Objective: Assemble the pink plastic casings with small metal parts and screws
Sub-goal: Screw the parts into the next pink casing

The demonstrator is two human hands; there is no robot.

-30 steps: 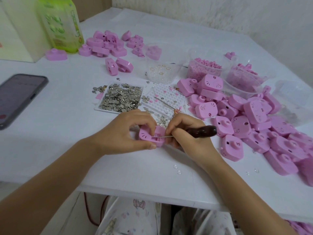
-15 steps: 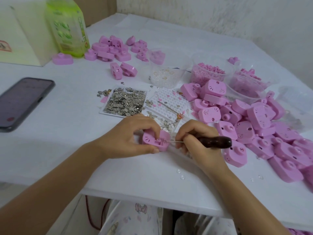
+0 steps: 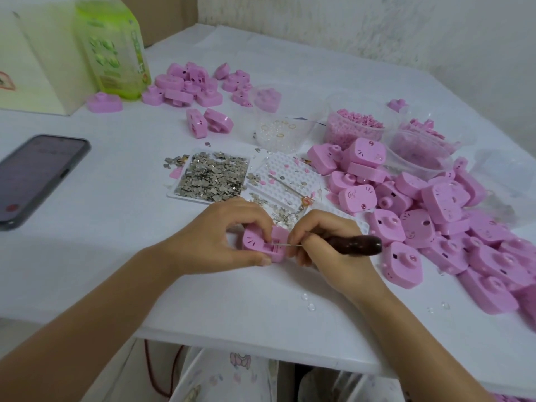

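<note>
though light and stiff, the casing (image 3: 262, 244) looks smooth, likely slippery; best pinched by its side walls. left grip (image 3: 220, 236) pinches it near the desk's (image 3: 116, 227) front edge; right grip (image 3: 327, 245) holds a tool (image 3: 356, 244), tip at its slot.

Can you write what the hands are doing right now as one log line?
left hand: holds pink casing | right hand: holds dark-handled tool | tool tip: at casing opening | casing: over table edge

Matt pink plastic casing (image 3: 262, 242), glossy dark wooden tool handle (image 3: 355, 245) with thin metal shaft, shiny metal parts (image 3: 214, 177), smooth white tabletop (image 3: 116, 216), clear plastic cups (image 3: 282, 123)
</note>
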